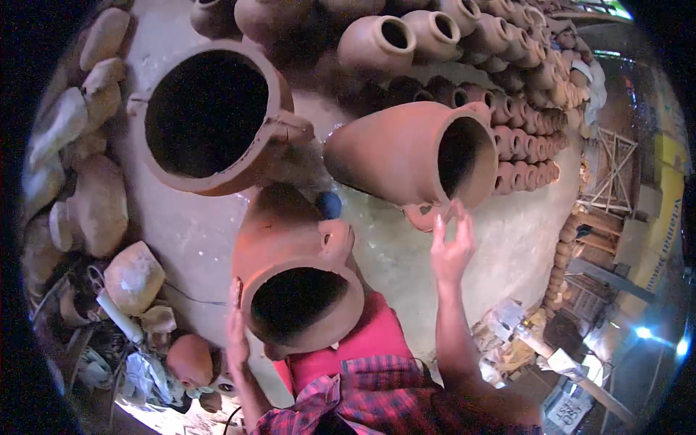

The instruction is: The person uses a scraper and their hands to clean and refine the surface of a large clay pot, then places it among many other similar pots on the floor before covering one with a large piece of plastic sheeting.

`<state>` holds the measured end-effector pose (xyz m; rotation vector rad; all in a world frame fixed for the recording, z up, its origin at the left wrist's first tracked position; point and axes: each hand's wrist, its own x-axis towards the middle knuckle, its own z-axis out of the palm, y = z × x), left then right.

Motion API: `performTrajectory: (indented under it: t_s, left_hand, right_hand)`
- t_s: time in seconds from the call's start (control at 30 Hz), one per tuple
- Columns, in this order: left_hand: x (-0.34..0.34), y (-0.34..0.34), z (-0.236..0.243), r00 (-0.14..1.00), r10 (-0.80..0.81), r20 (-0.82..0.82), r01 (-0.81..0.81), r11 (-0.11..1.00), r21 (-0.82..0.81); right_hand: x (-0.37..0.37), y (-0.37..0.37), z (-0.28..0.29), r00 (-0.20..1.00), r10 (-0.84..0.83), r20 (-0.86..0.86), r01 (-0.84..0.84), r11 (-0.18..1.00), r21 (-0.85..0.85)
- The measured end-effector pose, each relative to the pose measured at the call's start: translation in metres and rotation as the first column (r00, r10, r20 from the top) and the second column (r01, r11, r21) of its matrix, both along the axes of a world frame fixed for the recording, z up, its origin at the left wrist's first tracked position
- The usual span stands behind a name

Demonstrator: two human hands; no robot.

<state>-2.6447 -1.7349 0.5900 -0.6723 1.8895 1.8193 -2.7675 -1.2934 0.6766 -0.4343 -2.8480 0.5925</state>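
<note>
A reddish clay pot (279, 235) lies tilted against my lap, its dark round mouth facing me and a small looped handle on its upper right. My left hand (236, 330) rests along the left side of its rim, fingers stretched out. Farther right, a second clay pot (391, 152) lies on its side with its mouth to the right. My right hand (453, 250) is raised at the lower edge of that mouth, beside the pot's handle (420, 217). Its thumb and fingers are apart; whether the fingertips touch the rim, I cannot tell.
A large wide-mouthed clay pot (283, 90) stands at the far left. Many smaller jars (359, 45) fill rows at the back and right. A dark blue round object (328, 205) sits between the pots. Stones (101, 196) line the left; a wooden pole (580, 377) lies at right.
</note>
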Motion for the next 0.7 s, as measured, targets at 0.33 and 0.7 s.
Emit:
performTrajectory:
  t_s: [0.33,0.7]
  left_hand:
    - [0.002,0.051,0.039,0.991,0.137,0.013,-0.129,0.96,-0.249]
    - [-0.001,0.074,0.039,0.982,0.179,-0.068,-0.191,0.94,-0.284]
  right_hand:
    - [-0.047,0.069,-0.034,0.959,0.029,0.282,-0.001,0.995,-0.099]
    - [-0.054,0.072,-0.008,0.943,0.018,0.333,-0.013,1.0,-0.018]
